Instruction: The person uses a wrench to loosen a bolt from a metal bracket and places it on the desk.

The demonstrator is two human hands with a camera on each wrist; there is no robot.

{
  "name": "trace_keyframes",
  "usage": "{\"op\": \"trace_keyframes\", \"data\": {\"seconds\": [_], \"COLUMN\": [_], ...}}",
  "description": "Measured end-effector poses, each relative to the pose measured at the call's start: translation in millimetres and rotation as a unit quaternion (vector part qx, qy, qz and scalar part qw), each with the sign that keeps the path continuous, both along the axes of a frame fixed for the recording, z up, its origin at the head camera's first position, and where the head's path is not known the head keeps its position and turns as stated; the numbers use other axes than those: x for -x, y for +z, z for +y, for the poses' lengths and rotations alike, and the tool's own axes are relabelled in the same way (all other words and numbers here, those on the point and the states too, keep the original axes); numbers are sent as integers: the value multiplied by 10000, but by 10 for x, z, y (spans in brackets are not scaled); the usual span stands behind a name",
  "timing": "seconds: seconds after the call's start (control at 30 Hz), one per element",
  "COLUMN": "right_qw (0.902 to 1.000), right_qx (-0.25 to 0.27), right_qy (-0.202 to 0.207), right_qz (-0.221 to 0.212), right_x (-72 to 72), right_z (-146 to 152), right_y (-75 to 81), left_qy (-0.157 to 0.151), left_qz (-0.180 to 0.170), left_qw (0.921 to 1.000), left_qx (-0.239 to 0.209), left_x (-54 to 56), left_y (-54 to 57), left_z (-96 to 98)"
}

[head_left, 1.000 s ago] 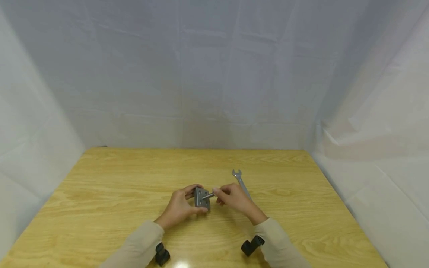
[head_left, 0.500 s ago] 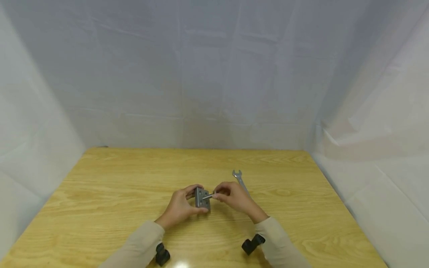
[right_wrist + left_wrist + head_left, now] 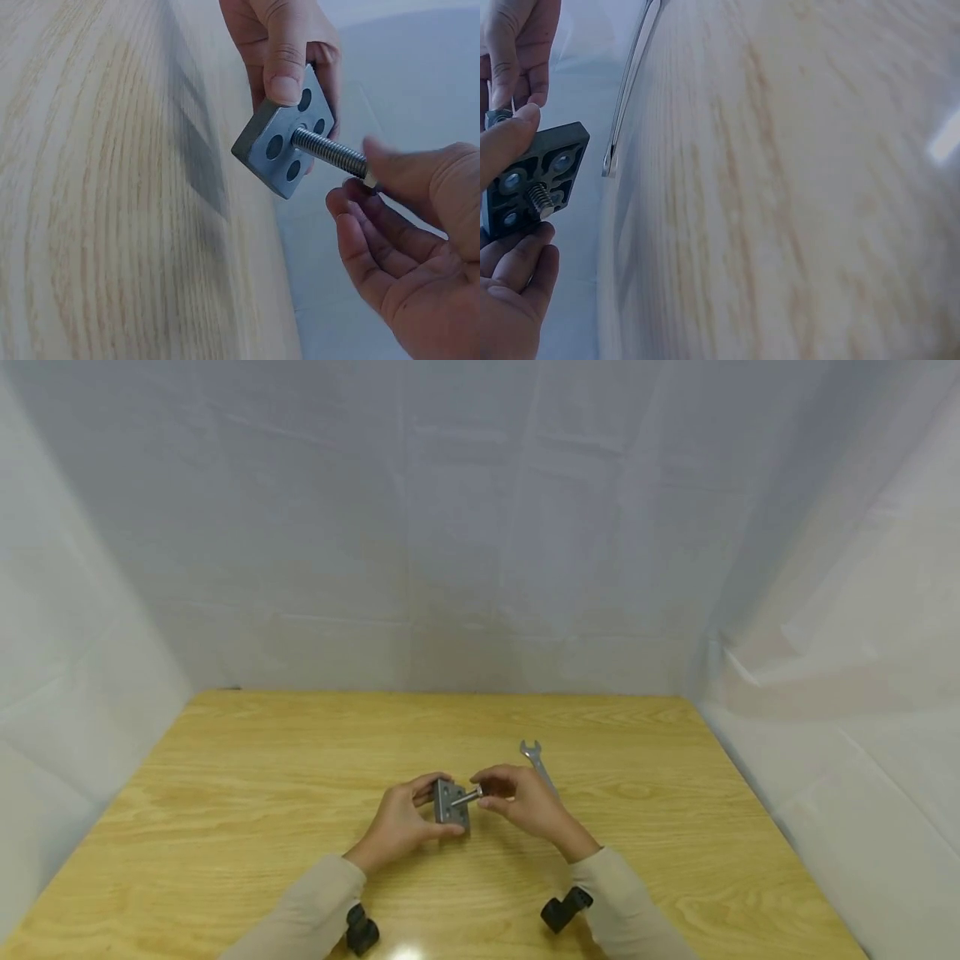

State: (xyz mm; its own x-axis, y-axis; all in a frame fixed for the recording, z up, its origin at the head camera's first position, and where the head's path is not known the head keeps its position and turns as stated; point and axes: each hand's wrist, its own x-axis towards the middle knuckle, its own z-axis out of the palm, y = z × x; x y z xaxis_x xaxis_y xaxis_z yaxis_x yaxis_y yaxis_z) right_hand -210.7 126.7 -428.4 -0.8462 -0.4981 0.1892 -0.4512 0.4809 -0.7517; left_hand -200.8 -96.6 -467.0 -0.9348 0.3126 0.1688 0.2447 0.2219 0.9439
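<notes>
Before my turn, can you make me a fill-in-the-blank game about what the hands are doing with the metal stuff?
1. The left hand holds the plate, which has ____ holes around the bolt.
2. The right hand is at the bolt's ____, not its tip.
3. The bolt goes ____ the plate, so its thread shows on both sides.
4. The wrench lies on the ____.

Missing words: four; head; through; table.

Bolt through plate; wrench on table, behind and right of both.
</notes>
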Motion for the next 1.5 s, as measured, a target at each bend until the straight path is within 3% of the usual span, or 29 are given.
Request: {"op": "trace_keyframes", "data": {"seconds": [0.27,0.47,0.63,0.87,1.07,1.27,1.4,1.5], "right_qw": [9964,9911,9936,9998,9999,9996,9967,9938], "right_qx": [-61,9,-127,-77,120,-118,-414,-333], "right_qy": [-410,-618,-425,-2,-44,-147,-215,-314], "right_qz": [-742,-1180,-1041,-205,-56,-217,-666,-1014], "right_x": [23,38,51,31,-16,-17,-7,5], "right_z": [-2,-27,-16,4,-8,-7,5,8], "right_y": [-59,-62,-34,18,11,-7,-11,-21], "left_qy": [74,159,160,138,125,178,176,162], "left_qz": [-60,162,270,140,40,-63,42,105], "left_qw": [10000,9995,9988,9994,9998,9998,9997,9997], "left_qx": [11,229,368,267,144,112,171,177], "left_x": [5,-7,-21,-16,-26,-27,-22,-25], "left_y": [19,16,-1,7,13,17,18,19], "left_z": [12,27,15,6,6,13,17,18]}}
